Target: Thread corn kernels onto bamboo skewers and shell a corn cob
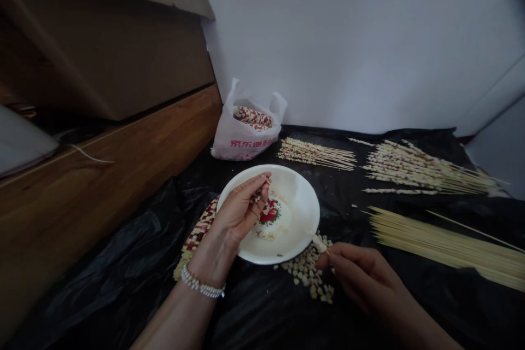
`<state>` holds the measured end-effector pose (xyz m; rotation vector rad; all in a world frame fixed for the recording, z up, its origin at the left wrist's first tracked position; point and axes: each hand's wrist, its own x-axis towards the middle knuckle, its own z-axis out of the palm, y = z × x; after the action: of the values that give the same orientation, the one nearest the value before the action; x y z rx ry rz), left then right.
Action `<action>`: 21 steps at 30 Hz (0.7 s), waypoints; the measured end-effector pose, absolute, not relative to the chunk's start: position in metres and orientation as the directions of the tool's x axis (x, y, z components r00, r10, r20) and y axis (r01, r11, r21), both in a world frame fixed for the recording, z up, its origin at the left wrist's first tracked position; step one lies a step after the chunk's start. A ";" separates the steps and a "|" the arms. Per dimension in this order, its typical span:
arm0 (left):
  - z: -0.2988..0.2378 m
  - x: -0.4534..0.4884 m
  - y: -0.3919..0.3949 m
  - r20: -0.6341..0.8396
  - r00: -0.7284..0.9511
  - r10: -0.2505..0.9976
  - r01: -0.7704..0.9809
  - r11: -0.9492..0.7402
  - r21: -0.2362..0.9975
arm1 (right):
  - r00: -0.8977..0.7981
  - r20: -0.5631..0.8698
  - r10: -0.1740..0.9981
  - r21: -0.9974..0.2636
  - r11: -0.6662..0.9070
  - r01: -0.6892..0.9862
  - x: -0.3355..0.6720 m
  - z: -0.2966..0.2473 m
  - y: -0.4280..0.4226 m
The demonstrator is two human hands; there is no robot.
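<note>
My left hand (241, 210) hovers over a white plate (301, 197) with a red pattern, its fingers pinched on the upper end of a thin bamboo skewer (287, 205). The skewer slants down across the plate to my right hand (361, 273), which pinches its lower end, where several corn kernels are threaded. A small heap of loose kernels (309, 273) lies on the black plastic sheet just left of my right hand. A red and white corn cob (197, 235) lies under my left wrist, which wears a pearl bracelet.
A white plastic bag (246, 139) holding more cobs stands behind the plate. Filled skewers lie in two piles (315, 153) (418, 172) near the wall. A bundle of bare skewers (447, 243) lies at the right. A wooden ledge (102, 180) runs along the left.
</note>
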<state>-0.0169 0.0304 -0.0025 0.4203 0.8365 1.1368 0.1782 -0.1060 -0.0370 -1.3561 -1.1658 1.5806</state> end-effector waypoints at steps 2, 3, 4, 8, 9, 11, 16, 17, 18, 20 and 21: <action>-0.002 -0.017 0.030 -0.371 0.181 0.911 -0.625 0.398 0.671 | -0.172 -0.307 0.936 -0.951 -0.310 0.007 0.177 -0.035 -0.107; -0.002 -0.016 0.030 -0.375 0.182 0.909 -0.630 0.401 0.666 | -0.170 -0.297 0.940 -0.953 -0.302 -0.002 0.176 -0.035 -0.107; -0.002 -0.016 0.029 -0.381 0.185 0.906 -0.635 0.406 0.657 | -0.165 -0.285 0.944 -0.957 -0.290 -0.007 0.175 -0.034 -0.107; 0.003 -0.014 0.027 -0.444 0.205 0.872 -0.660 0.458 0.595 | -0.139 -0.242 0.960 -0.970 -0.240 0.030 0.173 -0.036 -0.107; 0.004 -0.014 0.026 -0.462 0.209 0.862 -0.664 0.472 0.580 | -0.133 -0.235 0.963 -0.972 -0.231 0.045 0.173 -0.037 -0.107; 0.006 -0.013 0.025 -0.490 0.214 0.845 -0.667 0.493 0.559 | -0.130 -0.219 0.967 -0.975 -0.210 0.075 0.173 -0.039 -0.107; 0.007 -0.013 0.025 -0.511 0.236 0.827 -0.672 0.519 0.529 | -0.135 -0.195 0.971 -0.974 -0.176 0.144 0.175 -0.039 -0.108; 0.007 -0.014 0.025 -0.508 0.244 0.826 -0.667 0.523 0.531 | -0.132 -0.190 0.973 -0.974 -0.170 0.153 0.175 -0.039 -0.108; 0.007 -0.014 0.024 -0.505 0.251 0.825 -0.659 0.528 0.535 | -0.128 -0.185 0.974 -0.973 -0.164 0.161 0.175 -0.039 -0.108; 0.008 -0.015 0.023 -0.500 0.268 0.823 -0.636 0.541 0.550 | -0.116 -0.176 0.978 -0.973 -0.155 0.171 0.174 -0.041 -0.108; 0.008 -0.015 0.023 -0.497 0.273 0.824 -0.624 0.544 0.560 | -0.110 -0.171 0.979 -0.973 -0.150 0.173 0.173 -0.042 -0.109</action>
<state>-0.0150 0.0231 0.0078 0.2759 0.8408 0.9911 0.1734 -0.1085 -0.0419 -1.3930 -1.3451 1.3413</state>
